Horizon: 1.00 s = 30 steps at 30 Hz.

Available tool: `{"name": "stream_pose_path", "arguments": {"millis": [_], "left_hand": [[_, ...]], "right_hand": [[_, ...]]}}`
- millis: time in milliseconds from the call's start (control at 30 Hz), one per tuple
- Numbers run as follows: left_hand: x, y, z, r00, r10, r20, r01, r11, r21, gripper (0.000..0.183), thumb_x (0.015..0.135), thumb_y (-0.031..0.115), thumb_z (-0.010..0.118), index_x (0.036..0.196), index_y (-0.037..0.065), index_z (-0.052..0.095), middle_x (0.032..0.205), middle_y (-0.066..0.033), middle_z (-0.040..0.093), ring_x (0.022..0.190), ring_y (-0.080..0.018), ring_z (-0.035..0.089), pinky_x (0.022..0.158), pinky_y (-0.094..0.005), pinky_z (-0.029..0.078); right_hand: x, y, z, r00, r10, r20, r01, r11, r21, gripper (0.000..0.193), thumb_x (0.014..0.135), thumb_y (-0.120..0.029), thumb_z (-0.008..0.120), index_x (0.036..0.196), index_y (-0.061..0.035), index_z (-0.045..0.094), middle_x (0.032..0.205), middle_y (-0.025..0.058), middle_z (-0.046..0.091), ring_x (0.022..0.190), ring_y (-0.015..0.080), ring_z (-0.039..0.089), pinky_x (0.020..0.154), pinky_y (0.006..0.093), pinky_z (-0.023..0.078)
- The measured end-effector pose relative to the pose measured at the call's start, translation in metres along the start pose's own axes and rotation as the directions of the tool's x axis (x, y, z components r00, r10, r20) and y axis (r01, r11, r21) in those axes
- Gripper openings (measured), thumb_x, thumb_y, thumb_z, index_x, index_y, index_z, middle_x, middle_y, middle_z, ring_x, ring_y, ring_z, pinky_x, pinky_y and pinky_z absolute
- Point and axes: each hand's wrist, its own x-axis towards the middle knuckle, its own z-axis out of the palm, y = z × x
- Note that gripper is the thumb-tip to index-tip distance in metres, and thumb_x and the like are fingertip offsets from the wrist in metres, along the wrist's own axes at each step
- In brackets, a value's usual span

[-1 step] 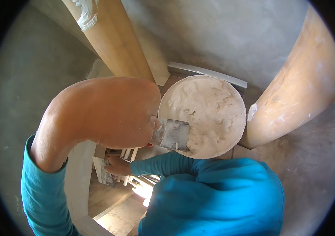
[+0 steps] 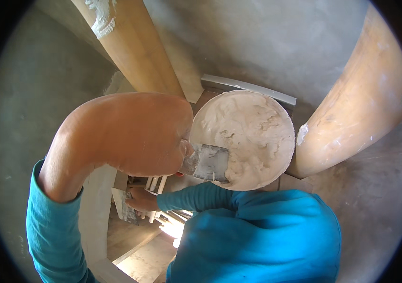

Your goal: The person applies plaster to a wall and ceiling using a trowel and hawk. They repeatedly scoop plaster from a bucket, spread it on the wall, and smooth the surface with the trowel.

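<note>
Off-white putty (image 2: 257, 125) with a rough, scooped surface fills a round bucket (image 2: 292, 120). My left hand (image 2: 135, 134) comes in large from the left, closed on a putty knife (image 2: 212, 162). The knife's wide grey blade lies over the left part of the putty; most of its handle is hidden behind the hand. Farther down, my right hand (image 2: 142, 200) reaches across to the left from a teal sleeve (image 2: 201, 197). Its fingers grip a smeared scraper (image 2: 124, 210) with a flat blade, partly covered by the hand.
Two thick tan columns, one at upper left (image 2: 139, 47) and one at right (image 2: 356, 99), rise beside the bucket, both smeared with white. A pale metal strip (image 2: 250, 88) lies behind it. Light-coloured rods (image 2: 153, 184) and a bright glare (image 2: 175, 228) show below my right hand's area.
My left hand's putty knife has shifted very slightly right and down over the putty. My right hand looks unmoved.
</note>
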Motion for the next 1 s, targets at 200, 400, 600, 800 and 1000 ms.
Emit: {"name": "stream_pose_path", "arguments": {"millis": [200,400,600,800,1000], "left_hand": [[0.011,-0.004,-0.002,0.984,0.178,-0.011,-0.177,0.969,-0.175,0.024,0.091,0.015,0.058,0.086,-0.005,0.069,0.071,-0.0223,0.062,0.065,-0.0344,0.058,0.066,-0.0422,0.047],[0.018,0.001,0.008,0.94,0.316,-0.127,-0.336,0.919,-0.204,0.024,0.091,0.013,0.056,0.082,-0.007,0.064,0.068,-0.0239,0.055,0.059,-0.033,0.051,0.061,-0.0427,0.044],[0.014,-0.002,0.017,0.921,0.342,-0.187,-0.384,0.875,-0.296,0.026,0.095,0.015,0.057,0.087,-0.007,0.067,0.069,-0.0226,0.059,0.059,-0.0309,0.052,0.061,-0.0416,0.045],[0.012,-0.01,0.035,0.835,0.399,-0.379,-0.523,0.791,-0.319,0.024,0.096,0.015,0.057,0.092,-0.005,0.069,0.073,-0.0213,0.064,0.064,-0.0296,0.058,0.065,-0.0393,0.049],[0.004,-0.013,0.046,0.719,0.382,-0.581,-0.592,0.775,-0.223,0.023,0.096,0.014,0.055,0.092,-0.004,0.069,0.073,-0.0164,0.067,0.062,-0.0246,0.062,0.061,-0.0361,0.05]], "right_hand": [[-0.016,-0.021,0.002,0.997,-0.01,-0.07,0.012,0.999,0.034,0.035,0.092,-0.021,0.054,0.112,0.0084,0.05,0.087,0.0164,0.064,0.067,0.0226,0.069,0.057,0.0369,0.059],[-0.01,-0.016,0.007,0.996,-0.058,-0.068,0.061,0.997,0.045,0.034,0.092,-0.022,0.055,0.104,0.0096,0.052,0.088,0.0171,0.063,0.068,0.0232,0.068,0.059,0.0369,0.059],[-0.002,-0.013,0.014,0.993,-0.099,-0.058,0.104,0.992,0.076,0.032,0.094,-0.02,0.054,0.106,0.0092,0.051,0.089,0.0153,0.062,0.068,0.0222,0.067,0.058,0.0357,0.059],[-0.015,-0.027,0.013,0.996,-0.034,-0.077,0.037,0.999,0.032,0.054,0.097,-0.02,0.051,0.138,0.0129,0.04,0.096,0.0172,0.064,0.072,0.0218,0.07,0.064,0.0354,0.061],[-0.011,-0.028,0.014,0.993,-0.011,-0.114,0.018,0.998,0.06,0.051,0.096,-0.02,0.052,0.133,0.0137,0.044,0.094,0.0167,0.065,0.071,0.0217,0.07,0.064,0.0357,0.061]]}}
